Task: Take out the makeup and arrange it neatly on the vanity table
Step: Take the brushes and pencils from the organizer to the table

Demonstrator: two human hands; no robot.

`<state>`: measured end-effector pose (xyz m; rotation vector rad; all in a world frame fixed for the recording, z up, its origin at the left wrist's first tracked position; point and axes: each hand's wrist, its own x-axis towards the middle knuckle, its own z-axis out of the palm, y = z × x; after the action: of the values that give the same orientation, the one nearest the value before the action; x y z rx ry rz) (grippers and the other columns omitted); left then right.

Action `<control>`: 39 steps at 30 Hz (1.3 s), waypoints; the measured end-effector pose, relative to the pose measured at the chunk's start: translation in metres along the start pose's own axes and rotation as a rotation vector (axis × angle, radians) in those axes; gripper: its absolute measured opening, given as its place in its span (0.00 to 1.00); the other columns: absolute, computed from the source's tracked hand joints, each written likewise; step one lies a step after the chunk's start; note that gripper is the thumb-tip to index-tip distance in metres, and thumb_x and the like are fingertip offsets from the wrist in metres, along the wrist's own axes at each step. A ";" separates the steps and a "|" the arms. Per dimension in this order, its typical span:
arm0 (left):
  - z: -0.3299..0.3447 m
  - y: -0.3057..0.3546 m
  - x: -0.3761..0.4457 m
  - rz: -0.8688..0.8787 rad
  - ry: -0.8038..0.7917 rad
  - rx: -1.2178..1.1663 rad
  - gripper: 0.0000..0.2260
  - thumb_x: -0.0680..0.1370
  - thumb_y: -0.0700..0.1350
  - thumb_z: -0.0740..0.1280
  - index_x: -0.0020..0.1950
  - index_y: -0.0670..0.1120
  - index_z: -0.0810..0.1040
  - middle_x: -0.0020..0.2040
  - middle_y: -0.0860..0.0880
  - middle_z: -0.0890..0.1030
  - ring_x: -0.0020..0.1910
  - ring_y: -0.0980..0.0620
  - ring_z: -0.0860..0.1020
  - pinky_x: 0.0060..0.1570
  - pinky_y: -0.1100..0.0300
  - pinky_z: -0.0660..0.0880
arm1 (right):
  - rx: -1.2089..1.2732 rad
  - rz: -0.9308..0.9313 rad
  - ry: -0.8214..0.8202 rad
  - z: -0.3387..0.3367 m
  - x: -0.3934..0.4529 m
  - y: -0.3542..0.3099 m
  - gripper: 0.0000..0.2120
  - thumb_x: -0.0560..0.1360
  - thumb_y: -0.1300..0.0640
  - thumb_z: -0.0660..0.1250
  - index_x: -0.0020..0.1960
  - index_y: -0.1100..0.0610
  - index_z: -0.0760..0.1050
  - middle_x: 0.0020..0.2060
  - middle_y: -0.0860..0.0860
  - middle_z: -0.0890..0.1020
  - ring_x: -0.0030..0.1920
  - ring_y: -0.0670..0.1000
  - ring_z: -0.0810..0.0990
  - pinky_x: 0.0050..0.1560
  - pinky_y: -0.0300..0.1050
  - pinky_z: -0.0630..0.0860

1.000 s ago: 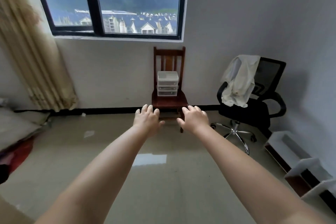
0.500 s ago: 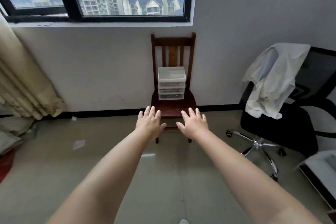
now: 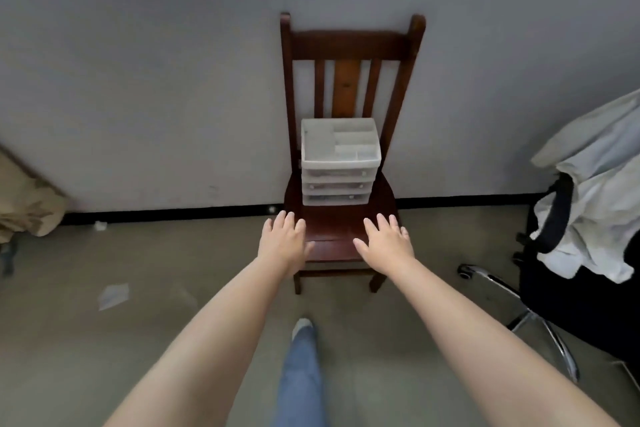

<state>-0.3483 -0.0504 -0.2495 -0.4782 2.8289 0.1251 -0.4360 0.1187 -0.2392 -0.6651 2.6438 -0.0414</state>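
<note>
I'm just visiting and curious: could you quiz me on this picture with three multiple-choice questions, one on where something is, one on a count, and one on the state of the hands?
1. Where does the white drawer organizer stand?
A. On the floor under the window
B. On the seat of the wooden chair
C. On the black office chair

2. How many drawers are stacked in its front?
A. One
B. Three
C. Five

3. What are the left hand and the right hand doing?
A. Both stretched forward, fingers straight, holding nothing
B. Both gripping a drawer handle
C. One holding a lipstick

Answers:
1 B: the organizer sits at the back of the seat, against the slatted backrest.
2 B: three drawer fronts lie under the divided top tray.
3 A: both hands are in front of the seat, short of the organizer, with nothing in them.
</note>
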 end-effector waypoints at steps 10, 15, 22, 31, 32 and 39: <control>0.030 -0.048 0.214 0.121 -0.008 -0.008 0.26 0.79 0.55 0.54 0.74 0.43 0.56 0.76 0.41 0.54 0.75 0.44 0.49 0.72 0.49 0.50 | 0.137 0.157 -0.166 0.039 0.201 0.004 0.27 0.79 0.45 0.51 0.74 0.55 0.53 0.75 0.56 0.54 0.75 0.57 0.49 0.73 0.53 0.52; 0.065 -0.049 0.263 0.215 0.058 -0.048 0.28 0.79 0.51 0.59 0.74 0.38 0.56 0.75 0.38 0.55 0.75 0.41 0.51 0.73 0.50 0.50 | 0.283 0.144 -0.154 0.076 0.272 0.011 0.27 0.79 0.48 0.54 0.73 0.60 0.56 0.73 0.58 0.59 0.74 0.57 0.52 0.72 0.51 0.54; 0.086 -0.053 0.276 0.334 0.190 -0.009 0.31 0.65 0.40 0.76 0.62 0.28 0.70 0.63 0.30 0.71 0.62 0.31 0.71 0.57 0.38 0.69 | 1.529 0.633 -0.049 0.091 0.342 -0.011 0.16 0.76 0.62 0.61 0.63 0.61 0.67 0.57 0.57 0.75 0.60 0.54 0.73 0.62 0.45 0.69; 0.078 -0.069 0.279 0.427 0.165 -0.019 0.28 0.62 0.34 0.75 0.60 0.28 0.72 0.61 0.30 0.73 0.60 0.30 0.72 0.54 0.37 0.72 | 2.181 0.866 -0.100 0.101 0.347 0.001 0.04 0.77 0.65 0.59 0.44 0.60 0.71 0.37 0.56 0.75 0.43 0.54 0.78 0.56 0.52 0.72; 0.077 -0.069 0.279 0.430 0.160 -0.021 0.28 0.62 0.34 0.75 0.60 0.28 0.72 0.61 0.30 0.73 0.60 0.30 0.72 0.55 0.37 0.72 | 2.155 0.875 -0.104 0.101 0.349 0.000 0.03 0.77 0.65 0.60 0.47 0.60 0.71 0.40 0.55 0.75 0.45 0.54 0.77 0.57 0.52 0.71; 0.071 -0.069 0.278 0.429 0.124 0.020 0.29 0.64 0.35 0.75 0.61 0.28 0.71 0.63 0.30 0.72 0.62 0.31 0.71 0.56 0.38 0.70 | 2.232 0.894 -0.071 0.105 0.360 -0.005 0.01 0.75 0.63 0.64 0.46 0.60 0.73 0.42 0.54 0.76 0.45 0.52 0.77 0.52 0.49 0.73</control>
<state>-0.5599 -0.1926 -0.3977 0.1369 3.0072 0.1532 -0.6798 -0.0438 -0.4724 1.1107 1.0703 -1.9757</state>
